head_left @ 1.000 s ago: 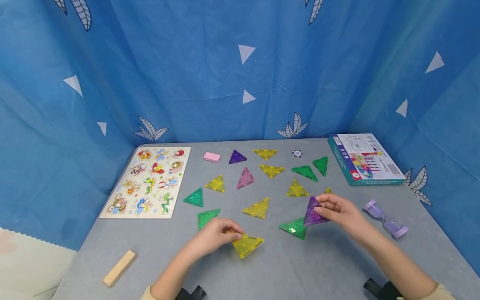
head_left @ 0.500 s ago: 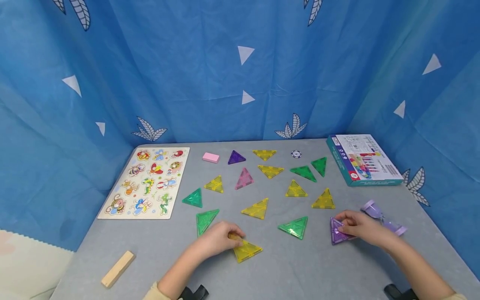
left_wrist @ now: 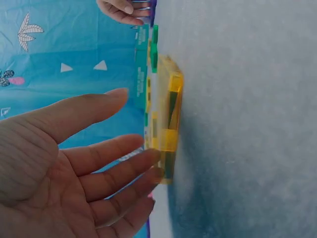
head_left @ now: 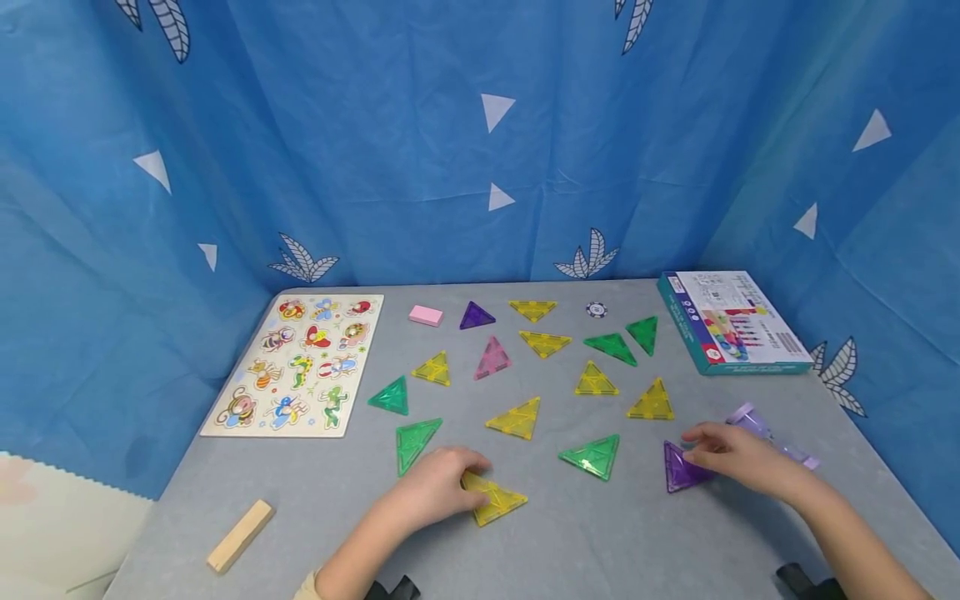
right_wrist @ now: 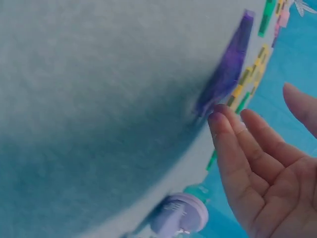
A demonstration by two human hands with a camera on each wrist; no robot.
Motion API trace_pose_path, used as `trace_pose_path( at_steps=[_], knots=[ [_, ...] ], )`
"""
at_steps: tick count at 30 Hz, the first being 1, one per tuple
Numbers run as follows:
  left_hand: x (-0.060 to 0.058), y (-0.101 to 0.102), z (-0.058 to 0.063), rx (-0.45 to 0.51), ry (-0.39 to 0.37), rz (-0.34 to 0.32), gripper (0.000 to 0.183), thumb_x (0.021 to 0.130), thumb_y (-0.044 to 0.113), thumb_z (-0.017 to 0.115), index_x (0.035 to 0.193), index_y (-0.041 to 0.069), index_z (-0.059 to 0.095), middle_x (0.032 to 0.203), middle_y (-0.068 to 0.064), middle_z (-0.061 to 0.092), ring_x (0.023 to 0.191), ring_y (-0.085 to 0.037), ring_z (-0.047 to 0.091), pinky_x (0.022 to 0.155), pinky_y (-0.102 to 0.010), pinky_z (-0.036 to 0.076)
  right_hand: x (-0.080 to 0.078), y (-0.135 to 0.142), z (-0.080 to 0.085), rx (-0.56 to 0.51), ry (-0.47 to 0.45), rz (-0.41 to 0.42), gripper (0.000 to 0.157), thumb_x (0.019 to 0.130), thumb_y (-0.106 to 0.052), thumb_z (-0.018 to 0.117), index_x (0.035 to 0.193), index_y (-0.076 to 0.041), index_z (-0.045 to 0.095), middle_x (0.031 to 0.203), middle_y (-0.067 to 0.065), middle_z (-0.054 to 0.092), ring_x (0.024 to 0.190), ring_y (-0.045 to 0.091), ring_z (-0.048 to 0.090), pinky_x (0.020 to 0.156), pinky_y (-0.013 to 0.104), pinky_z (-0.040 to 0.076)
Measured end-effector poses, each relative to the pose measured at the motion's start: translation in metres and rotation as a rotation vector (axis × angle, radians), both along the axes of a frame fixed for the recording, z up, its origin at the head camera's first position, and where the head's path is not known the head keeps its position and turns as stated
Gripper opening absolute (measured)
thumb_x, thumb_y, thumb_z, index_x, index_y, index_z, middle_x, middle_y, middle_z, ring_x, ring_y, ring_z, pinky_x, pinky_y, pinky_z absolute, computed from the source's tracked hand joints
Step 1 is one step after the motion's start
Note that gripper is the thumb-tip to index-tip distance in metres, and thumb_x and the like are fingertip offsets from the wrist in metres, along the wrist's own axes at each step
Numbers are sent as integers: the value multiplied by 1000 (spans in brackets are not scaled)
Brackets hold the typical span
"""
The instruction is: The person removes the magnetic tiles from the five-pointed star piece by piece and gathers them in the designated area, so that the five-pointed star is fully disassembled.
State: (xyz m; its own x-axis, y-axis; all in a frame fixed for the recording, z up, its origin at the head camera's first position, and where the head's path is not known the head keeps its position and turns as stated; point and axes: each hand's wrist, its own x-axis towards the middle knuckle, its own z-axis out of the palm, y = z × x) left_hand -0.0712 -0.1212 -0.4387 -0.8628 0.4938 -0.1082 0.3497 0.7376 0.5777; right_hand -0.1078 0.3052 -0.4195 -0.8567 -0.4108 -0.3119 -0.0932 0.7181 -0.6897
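In the head view, a translucent yellow triangle tile point(head_left: 496, 500) lies flat on the grey table in front of my left hand point(head_left: 442, 487). The left wrist view shows that hand point(left_wrist: 74, 163) with thumb and fingers spread apart, fingertips right at the edge of the yellow tile point(left_wrist: 168, 129). Further right, a purple triangle tile point(head_left: 681, 468) rests on the table beside my right hand point(head_left: 738, 454). Seen from the right wrist, the fingers of this hand point(right_wrist: 262, 168) are extended, their tips close to one corner of the purple tile point(right_wrist: 228, 67), with the thumb held away.
Several green, yellow, pink and purple tiles lie scattered mid-table, including a green triangle point(head_left: 592, 457). An insect puzzle board point(head_left: 296, 367) is at left, with a wooden block point(head_left: 240, 536) below it. At right are a lilac sand timer point(head_left: 752, 421) and a flat box point(head_left: 735, 321).
My right hand has carried the purple tile right and toward me, set it down and let go. The left hand has lowered the yellow tile onto the table and loosened its pinch.
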Motion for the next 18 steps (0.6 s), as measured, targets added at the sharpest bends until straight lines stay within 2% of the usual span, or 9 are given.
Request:
trace_pose_path(
  at_steps=[6, 9, 14, 18],
  knots=[
    [-1, 1, 9, -4, 65, 32, 45, 81, 34, 71, 116, 7, 65, 115, -5, 64, 109, -23, 57, 91, -39, 46, 1, -3, 12, 70, 24, -22, 40, 90, -25, 62, 116, 5, 57, 96, 6, 63, 86, 22, 59, 69, 38, 52],
    [-2, 1, 17, -3, 126, 73, 51, 81, 34, 71, 123, 7, 60, 123, -7, 60, 115, -25, 53, 95, -41, 43, 2, -10, 23, 82, 64, -31, 45, 90, -29, 61, 121, 3, 55, 100, 7, 63, 89, 24, 59, 70, 40, 52],
    [-4, 3, 35, -6, 314, 171, 60, 81, 36, 71, 133, 13, 52, 141, -8, 43, 129, -29, 38, 101, -52, 33, 5, -33, 42, 107, 249, -93, 53, 93, -40, 56, 128, -1, 51, 113, 16, 62, 101, 34, 58, 79, 49, 50],
    [-6, 8, 50, -3, 480, 224, 70, 81, 36, 71, 142, 19, 41, 150, -5, 28, 138, -29, 21, 105, -58, 22, 7, -55, 54, 186, 410, -126, 61, 91, -51, 52, 134, -8, 49, 128, 20, 53, 115, 43, 48, 88, 60, 41]
  ],
)
